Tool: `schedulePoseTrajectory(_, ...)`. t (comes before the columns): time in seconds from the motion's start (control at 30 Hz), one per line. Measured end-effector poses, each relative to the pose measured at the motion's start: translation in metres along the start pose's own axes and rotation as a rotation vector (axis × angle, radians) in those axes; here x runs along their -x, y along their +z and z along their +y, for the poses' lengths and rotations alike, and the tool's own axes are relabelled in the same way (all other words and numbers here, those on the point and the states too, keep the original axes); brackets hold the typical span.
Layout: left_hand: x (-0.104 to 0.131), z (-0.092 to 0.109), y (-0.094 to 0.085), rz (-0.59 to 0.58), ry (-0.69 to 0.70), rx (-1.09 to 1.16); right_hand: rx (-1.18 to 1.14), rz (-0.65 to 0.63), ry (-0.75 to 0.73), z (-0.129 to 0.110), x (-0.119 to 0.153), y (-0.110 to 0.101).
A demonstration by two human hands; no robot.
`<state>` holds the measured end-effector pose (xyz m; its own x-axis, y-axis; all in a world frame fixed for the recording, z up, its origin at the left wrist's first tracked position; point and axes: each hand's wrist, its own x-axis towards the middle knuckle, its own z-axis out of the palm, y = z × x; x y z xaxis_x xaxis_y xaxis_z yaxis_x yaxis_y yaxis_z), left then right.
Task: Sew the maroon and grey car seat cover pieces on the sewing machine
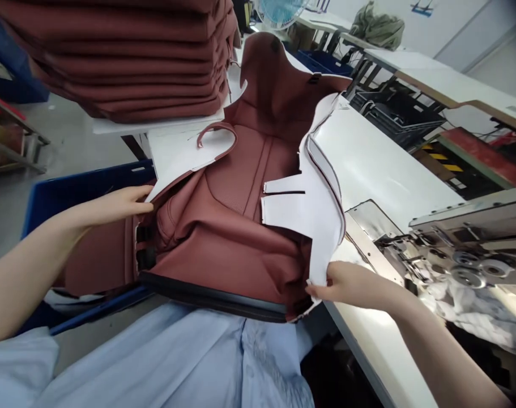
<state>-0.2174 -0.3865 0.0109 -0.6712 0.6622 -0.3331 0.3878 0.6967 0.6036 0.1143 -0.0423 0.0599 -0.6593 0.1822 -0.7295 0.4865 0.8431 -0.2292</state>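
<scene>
A dark red sewn cover [236, 249] with white backing lies spread over the table's near edge, a black strip along its lower border. My left hand [132, 203] pinches its left edge, where the white backing meets the red material. At the lower right, my right hand [336, 283] is closed on the white side flap of the same cover. Two white tabs point inward from that flap. The far end of the cover rises in a curved, raised shape.
A tall stack of folded red covers [143, 68] stands at the upper left. Below it is a blue bin [83, 190] holding red pieces. A sewing machine [465, 266] is at the right of the white table [380, 153]. Crates and a fan are farther back.
</scene>
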Motion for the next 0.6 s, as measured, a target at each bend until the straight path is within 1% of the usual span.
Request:
schedulePoseTrajectory(0.03, 0.003, -0.009, 0.000, -0.029, 0.025, 0.087, -0.052, -0.010, -0.027, 0.001, 0.000, 0.007)
schedulePoseTrajectory(0.07, 0.006, -0.017, 0.001, -0.033, 0.043, 0.162, -0.092, -0.010, -0.050, 0.002, -0.001, 0.016)
schedulePoseTrajectory(0.17, 0.015, -0.029, 0.007, 0.041, 0.035, 0.376, -0.282, 0.042, -0.135, 0.003, -0.008, 0.044)
schedulePoseTrajectory(0.23, 0.018, -0.028, 0.012, 0.035, -0.031, 0.572, -0.508, 0.056, -0.210, 0.004, -0.013, 0.062)
schedulePoseTrajectory(0.3, 0.017, -0.025, 0.015, 0.020, -0.089, 0.754, -0.735, 0.081, -0.250, 0.005, -0.014, 0.080)
schedulePoseTrajectory(0.33, 0.016, -0.023, 0.016, 0.037, -0.096, 0.822, -0.838, 0.100, -0.255, 0.005, -0.013, 0.089)
schedulePoseTrajectory(0.4, 0.010, -0.021, 0.014, 0.156, -0.062, 0.938, -1.067, 0.169, -0.239, 0.003, -0.006, 0.103)
schedulePoseTrajectory(0.43, 0.006, -0.020, 0.012, 0.230, -0.037, 0.986, -1.207, 0.232, -0.230, 0.002, 0.000, 0.108)
schedulePoseTrajectory(0.47, 0.001, -0.020, 0.007, 0.303, -0.013, 1.034, -1.355, 0.325, -0.230, 0.000, 0.007, 0.111)
schedulePoseTrajectory(0.5, -0.004, -0.019, 0.002, 0.372, 0.012, 1.089, -1.500, 0.457, -0.242, -0.003, 0.015, 0.112)
schedulePoseTrajectory(0.57, -0.018, -0.012, -0.012, 0.495, 0.090, 1.217, -1.720, 0.832, -0.316, -0.009, 0.030, 0.106)
schedulePoseTrajectory(0.6, -0.026, -0.006, -0.020, 0.551, 0.156, 1.283, -1.774, 1.035, -0.365, -0.013, 0.037, 0.101)
